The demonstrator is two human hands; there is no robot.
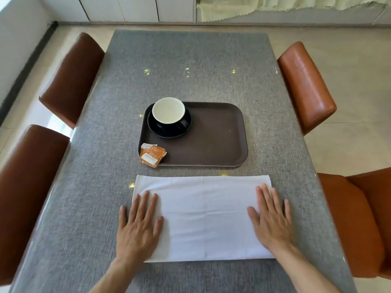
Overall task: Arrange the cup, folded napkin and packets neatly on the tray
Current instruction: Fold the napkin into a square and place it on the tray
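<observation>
1. Napkin (pixel 203 216): on table, near side of tray (pixel 211 144); long axis left-right.
2. Left hand (pixel 138 227), right hand (pixel 271 218): flat, released, one on each end; equally near.

Matt white cloth napkin (pixel 203 216), glossy dark cup (pixel 169 115), smooth brown tray (pixel 215 140).

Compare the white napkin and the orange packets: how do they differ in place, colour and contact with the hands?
The napkin lies flat on the grey tablecloth, off the tray; the packets sit at the tray's near left corner, overhanging its rim. The napkin is plain white; the packets are orange and printed. The left hand and right hand press the napkin; neither touches the packets.
</observation>
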